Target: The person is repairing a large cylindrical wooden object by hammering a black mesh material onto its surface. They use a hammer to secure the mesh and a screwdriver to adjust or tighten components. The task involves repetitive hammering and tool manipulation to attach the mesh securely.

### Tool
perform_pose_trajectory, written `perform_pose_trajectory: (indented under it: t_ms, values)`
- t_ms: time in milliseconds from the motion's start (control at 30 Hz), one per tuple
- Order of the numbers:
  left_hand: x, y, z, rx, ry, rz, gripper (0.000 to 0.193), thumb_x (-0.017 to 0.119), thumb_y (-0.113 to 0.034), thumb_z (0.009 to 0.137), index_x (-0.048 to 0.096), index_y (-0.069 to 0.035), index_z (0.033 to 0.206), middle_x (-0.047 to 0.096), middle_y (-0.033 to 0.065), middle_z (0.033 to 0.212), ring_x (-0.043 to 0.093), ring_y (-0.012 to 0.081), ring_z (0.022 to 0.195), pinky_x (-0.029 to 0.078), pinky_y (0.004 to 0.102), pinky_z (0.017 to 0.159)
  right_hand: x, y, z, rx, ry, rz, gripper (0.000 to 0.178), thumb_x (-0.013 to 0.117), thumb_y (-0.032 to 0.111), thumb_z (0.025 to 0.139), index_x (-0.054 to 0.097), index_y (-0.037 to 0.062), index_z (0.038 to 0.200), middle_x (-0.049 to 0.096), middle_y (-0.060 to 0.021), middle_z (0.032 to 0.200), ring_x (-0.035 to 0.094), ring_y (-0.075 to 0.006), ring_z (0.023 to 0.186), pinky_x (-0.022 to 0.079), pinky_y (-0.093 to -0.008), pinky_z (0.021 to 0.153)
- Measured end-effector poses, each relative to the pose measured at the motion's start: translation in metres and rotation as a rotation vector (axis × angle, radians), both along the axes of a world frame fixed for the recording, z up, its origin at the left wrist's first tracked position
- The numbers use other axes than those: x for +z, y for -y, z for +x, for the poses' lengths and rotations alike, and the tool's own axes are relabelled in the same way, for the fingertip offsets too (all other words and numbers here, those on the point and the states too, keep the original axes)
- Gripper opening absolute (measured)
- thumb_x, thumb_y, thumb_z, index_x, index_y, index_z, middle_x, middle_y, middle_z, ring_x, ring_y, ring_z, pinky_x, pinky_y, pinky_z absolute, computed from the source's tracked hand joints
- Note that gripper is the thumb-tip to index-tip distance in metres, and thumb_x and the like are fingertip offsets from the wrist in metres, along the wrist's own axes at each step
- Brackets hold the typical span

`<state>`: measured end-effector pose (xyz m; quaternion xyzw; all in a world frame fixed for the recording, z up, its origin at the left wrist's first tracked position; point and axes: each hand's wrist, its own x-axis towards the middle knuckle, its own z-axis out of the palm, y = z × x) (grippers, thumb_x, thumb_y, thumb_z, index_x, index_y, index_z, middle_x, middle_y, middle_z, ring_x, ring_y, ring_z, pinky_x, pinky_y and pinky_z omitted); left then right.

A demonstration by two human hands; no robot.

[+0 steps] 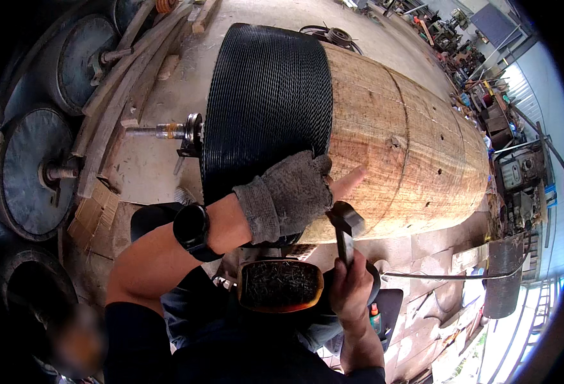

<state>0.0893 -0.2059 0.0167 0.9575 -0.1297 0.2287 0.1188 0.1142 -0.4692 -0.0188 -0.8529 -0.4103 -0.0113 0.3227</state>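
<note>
A large wooden roller (pixel 403 147) lies on its side in front of me, its left end wrapped in dark ridged, toothed-looking wire (pixel 269 96). My left hand (pixel 288 195), in a worn grey glove, rests where the wrapping meets bare wood. One bare digit stretches onto the wood; the other fingers are curled, and whatever they may hold is hidden. My right hand (pixel 351 285) is bare and closed round the handle of a hammer (pixel 346 221). The hammer's head is close beside my left hand. In my lap sits an open container (pixel 280 285) full of small dark nail-like pieces.
A metal shaft (pixel 166 130) juts from the roller's left end. Wooden beams (pixel 128 89) and metal-ended drums (pixel 35 173) stand at the left. A thin rod (pixel 448 276) extends at the right. Machinery and clutter (pixel 467 70) line the far right.
</note>
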Motion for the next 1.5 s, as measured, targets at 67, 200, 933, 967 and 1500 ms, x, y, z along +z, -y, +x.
perform_pose_trajectory:
  t_ms: [67,200,933,967,1500]
  values:
    - [0.0,0.0,-0.001,0.021,0.001,0.044,0.073,0.056,-0.006,0.09,0.029,-0.003,0.158,0.053,0.0025,0.073,0.058,0.0194,0.067,0.05,0.0327,0.069,0.0,0.001,-0.001,-0.007,-0.071,-0.029,0.028,0.062,0.008,0.096,0.054,-0.0012,0.121,0.065,-0.0246,0.081,0.068,-0.0441,0.071,0.054,-0.0454,0.061]
    - [0.003,-0.001,-0.002,-0.001,0.003,0.065,0.075,0.055,-0.007,0.091,0.026,-0.003,0.159,0.056,0.0028,0.075,0.059,0.0188,0.07,0.049,0.0309,0.072,-0.005,0.002,-0.003,0.034,0.045,0.106,0.023,0.056,0.009,0.099,0.053,-0.002,0.119,0.062,-0.0212,0.075,0.063,-0.0436,0.064,0.049,-0.0459,0.056]
    - [0.012,0.002,0.003,0.014,-0.315,-0.047,0.074,0.049,-0.005,0.096,0.015,-0.002,0.161,0.06,0.0186,0.139,0.065,0.0187,0.08,0.055,0.0279,0.068,0.011,0.003,0.002,0.036,0.12,-0.006,0.019,0.058,0.01,0.099,0.054,0.0014,0.116,0.064,-0.0218,0.077,0.066,-0.0441,0.067,0.051,-0.0476,0.056]
    - [0.014,0.002,0.002,-0.004,-0.336,-0.083,0.073,0.049,-0.006,0.096,0.015,-0.002,0.161,0.06,0.0185,0.137,0.065,0.0187,0.077,0.055,0.0285,0.068,0.01,0.002,0.001,0.034,0.124,0.007,0.019,0.058,0.01,0.099,0.054,0.0016,0.116,0.065,-0.0218,0.077,0.066,-0.0442,0.067,0.051,-0.048,0.056]
    - [-0.005,-0.004,0.007,0.005,-0.098,0.068,0.071,0.049,-0.007,0.098,0.017,-0.004,0.161,0.063,0.0117,0.086,0.058,0.0193,0.064,0.052,0.0326,0.06,0.011,0.007,0.0,0.012,0.188,-0.015,0.02,0.059,0.011,0.098,0.055,0.002,0.115,0.067,-0.0201,0.081,0.067,-0.0444,0.069,0.052,-0.048,0.058]
